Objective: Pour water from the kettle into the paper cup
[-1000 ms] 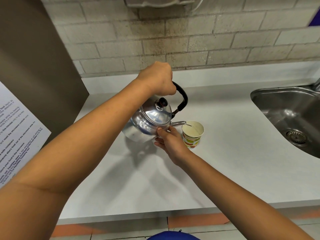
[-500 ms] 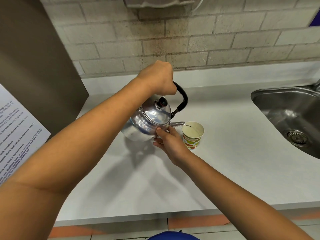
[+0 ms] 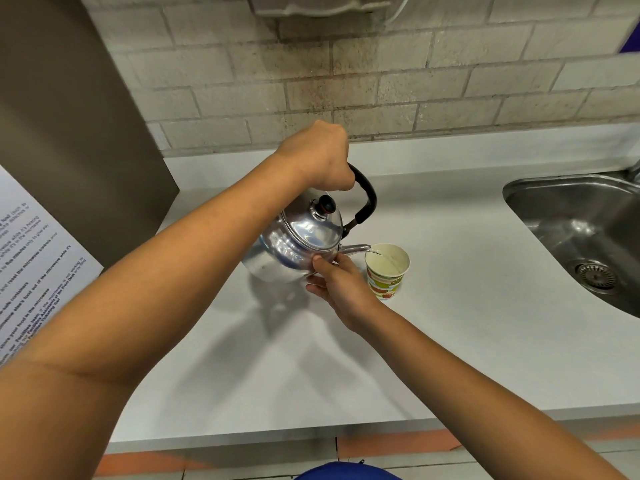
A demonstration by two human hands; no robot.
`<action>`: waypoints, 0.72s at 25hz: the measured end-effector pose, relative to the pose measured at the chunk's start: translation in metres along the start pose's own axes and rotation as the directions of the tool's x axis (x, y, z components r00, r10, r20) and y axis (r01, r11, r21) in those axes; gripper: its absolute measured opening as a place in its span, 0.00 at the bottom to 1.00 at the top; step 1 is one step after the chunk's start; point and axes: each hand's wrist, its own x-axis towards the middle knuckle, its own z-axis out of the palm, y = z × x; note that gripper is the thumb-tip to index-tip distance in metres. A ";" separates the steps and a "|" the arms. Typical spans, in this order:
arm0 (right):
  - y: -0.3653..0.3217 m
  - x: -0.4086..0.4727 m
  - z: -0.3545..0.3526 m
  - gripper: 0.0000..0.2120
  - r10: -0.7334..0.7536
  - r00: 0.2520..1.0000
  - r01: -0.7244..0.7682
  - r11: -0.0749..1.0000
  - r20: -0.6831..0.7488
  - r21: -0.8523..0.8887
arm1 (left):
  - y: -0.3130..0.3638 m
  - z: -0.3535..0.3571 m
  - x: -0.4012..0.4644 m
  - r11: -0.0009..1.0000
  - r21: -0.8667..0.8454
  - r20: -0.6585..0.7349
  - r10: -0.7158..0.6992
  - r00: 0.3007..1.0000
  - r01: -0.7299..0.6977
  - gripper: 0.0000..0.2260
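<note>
A shiny metal kettle (image 3: 299,242) with a black handle and lid knob hangs tilted above the white counter (image 3: 467,323), spout pointing right. My left hand (image 3: 320,155) is closed around the handle from above. My right hand (image 3: 337,284) presses its fingertips against the kettle's body just under the spout. A thin stream of water runs from the spout tip into the patterned paper cup (image 3: 386,271), which stands upright on the counter to the right of my right hand. Water shows inside the cup.
A steel sink (image 3: 581,230) with a drain is sunk into the counter at the right. A brown panel (image 3: 69,133) and a printed notice (image 3: 31,271) stand at the left. A tiled wall runs along the back.
The kettle has tipped very slightly further toward the cup. Both hands keep their hold and the cup stays in place.
</note>
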 end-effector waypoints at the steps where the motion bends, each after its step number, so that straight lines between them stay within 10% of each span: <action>1: 0.000 0.000 0.000 0.19 0.001 1.000 -0.001 1.000 0.002 -0.001 | 0.000 0.000 0.000 1.000 0.002 0.001 0.001 1.000 -0.001 0.12; 18: -0.001 0.001 0.003 0.19 -0.004 1.000 0.004 1.000 0.010 0.026 | 0.003 -0.004 -0.001 1.000 0.016 0.011 0.005 1.000 -0.006 0.12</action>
